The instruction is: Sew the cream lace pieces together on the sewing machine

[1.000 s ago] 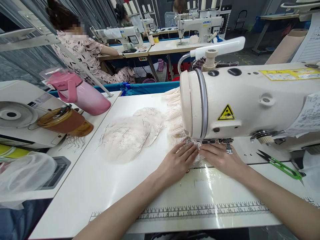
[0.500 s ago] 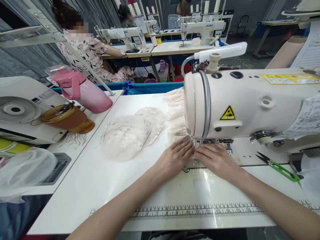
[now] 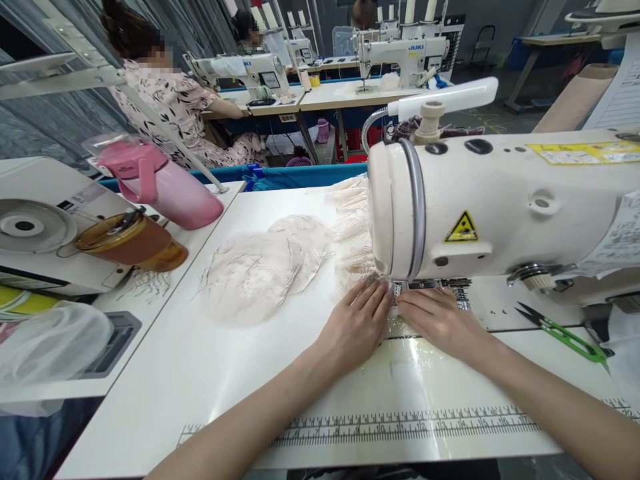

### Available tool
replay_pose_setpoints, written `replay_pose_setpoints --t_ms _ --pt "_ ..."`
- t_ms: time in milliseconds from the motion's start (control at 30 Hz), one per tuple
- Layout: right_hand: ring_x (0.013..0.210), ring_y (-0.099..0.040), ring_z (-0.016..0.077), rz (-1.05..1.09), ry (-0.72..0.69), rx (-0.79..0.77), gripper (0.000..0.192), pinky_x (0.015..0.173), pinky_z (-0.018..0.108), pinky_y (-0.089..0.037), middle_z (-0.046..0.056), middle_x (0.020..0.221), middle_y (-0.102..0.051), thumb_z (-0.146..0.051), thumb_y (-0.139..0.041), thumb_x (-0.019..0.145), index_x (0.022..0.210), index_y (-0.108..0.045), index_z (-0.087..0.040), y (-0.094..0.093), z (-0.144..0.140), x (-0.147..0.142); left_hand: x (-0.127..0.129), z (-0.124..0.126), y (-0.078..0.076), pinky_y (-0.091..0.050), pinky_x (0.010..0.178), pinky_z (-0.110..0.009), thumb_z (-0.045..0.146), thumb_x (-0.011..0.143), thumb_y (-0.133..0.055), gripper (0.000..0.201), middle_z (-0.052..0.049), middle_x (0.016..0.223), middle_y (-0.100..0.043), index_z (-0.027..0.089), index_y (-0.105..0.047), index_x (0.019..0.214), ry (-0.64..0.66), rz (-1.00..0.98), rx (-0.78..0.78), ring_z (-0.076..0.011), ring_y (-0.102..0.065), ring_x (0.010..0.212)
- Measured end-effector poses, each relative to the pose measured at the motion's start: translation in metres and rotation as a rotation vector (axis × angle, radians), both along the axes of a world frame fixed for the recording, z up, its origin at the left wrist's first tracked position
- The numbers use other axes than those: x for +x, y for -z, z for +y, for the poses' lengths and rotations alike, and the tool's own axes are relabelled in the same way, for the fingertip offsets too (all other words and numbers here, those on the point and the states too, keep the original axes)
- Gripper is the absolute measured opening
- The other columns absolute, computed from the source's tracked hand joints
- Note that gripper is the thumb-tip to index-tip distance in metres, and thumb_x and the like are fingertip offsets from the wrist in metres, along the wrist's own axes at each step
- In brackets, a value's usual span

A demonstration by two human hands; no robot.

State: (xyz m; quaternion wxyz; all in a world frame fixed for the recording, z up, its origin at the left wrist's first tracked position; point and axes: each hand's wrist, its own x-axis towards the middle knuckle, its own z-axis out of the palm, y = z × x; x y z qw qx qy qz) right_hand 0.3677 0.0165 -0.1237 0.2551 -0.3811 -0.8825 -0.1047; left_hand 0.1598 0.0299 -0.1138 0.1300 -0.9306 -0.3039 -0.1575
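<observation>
Head view, close, forward-down over table [image 3: 200, 373]

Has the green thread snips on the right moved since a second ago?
No. The green snips lie in the same spot on the table, just right of the sewing machine's base; only the camera shifted.

Your lace [image 3: 387, 293] is a pale cream, patterned strip lying flat on the table, right under the machine head. Only a small patch shows between your fingertips; it runs back in loose folds beside the machine. How far it reaches under the foot is hidden.
</observation>
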Motion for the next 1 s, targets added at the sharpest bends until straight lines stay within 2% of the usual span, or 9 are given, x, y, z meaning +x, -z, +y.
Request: replay_pose_setpoints --t_ms 200,400,500,767,867,1000 --pt "0.092 -0.061 0.0145 -0.01 -0.01 -0.022 0.021 0.083 0.028 -0.046 0.003 0.096 -0.069 -0.015 -0.048 0.092 0.098 -0.068 -0.021 0.001 0.002 0.003 0.004 -0.005 0.0 -0.039 0.107 -0.044 0.023 0.094 -0.04 0.038 -0.018 0.126 -0.059 0.003 -0.056 0.123 -0.033 0.004 0.008 -0.0278 -0.055 0.12" --pt "0.095 -0.062 0.0137 -0.019 -0.018 -0.026 0.024 0.084 0.027 -0.044 0.004 0.103 -0.069 -0.017 -0.047 0.093 0.106 -0.067 -0.022 0.005 0.004 0.008 0.007 -0.008 -0.001 -0.041 0.105 -0.045 0.021 0.092 -0.04 0.039 -0.019 0.125 -0.06 0.002 -0.056 0.122 -0.069 0.047 0.04 -0.0289 -0.059 0.114" --pt "0.093 -0.062 0.0132 -0.01 0.016 -0.015 0.025 0.083 0.027 -0.043 0.003 0.104 -0.069 -0.017 -0.048 0.092 0.108 -0.066 -0.023 0.008 0.004 0.009 0.007 -0.009 -0.001 -0.041 0.104 -0.045 0.022 0.092 -0.039 0.04 -0.019 0.124 -0.06 0.002 -0.057 0.121 -0.07 0.056 0.036 -0.0293 -0.059 0.113" --pt "0.088 -0.063 0.0119 -0.15 0.097 0.167 0.018 0.079 0.028 -0.042 0.0 0.102 -0.071 -0.015 -0.054 0.089 0.102 -0.066 -0.02 -0.008 0.002 0.008 0.006 -0.01 -0.001 -0.038 0.105 -0.048 0.024 0.091 -0.043 0.042 -0.02 0.126 -0.058 0.005 -0.052 0.127 -0.071 0.034 -0.004 -0.0304 -0.057 0.117" --pt "0.084 -0.064 0.0143 -0.149 0.121 0.176 0.022 0.071 0.03 -0.044 0.001 0.102 -0.071 -0.014 -0.055 0.088 0.107 -0.065 -0.02 -0.009 0.002 0.009 0.006 -0.008 0.0 -0.038 0.105 -0.048 0.025 0.091 -0.043 0.041 -0.019 0.126 -0.059 0.007 -0.052 0.127 -0.077 0.026 -0.023 -0.0301 -0.057 0.117" --pt "0.086 -0.064 0.0169 -0.117 0.058 0.109 0.032 0.063 0.03 -0.047 0.002 0.103 -0.07 -0.009 -0.051 0.088 0.114 -0.063 -0.024 -0.008 0.003 0.012 0.006 -0.005 -0.001 -0.037 0.106 -0.048 0.025 0.091 -0.043 0.04 -0.018 0.125 -0.059 0.008 -0.052 0.126 -0.082 0.024 -0.021 -0.0294 -0.057 0.116"
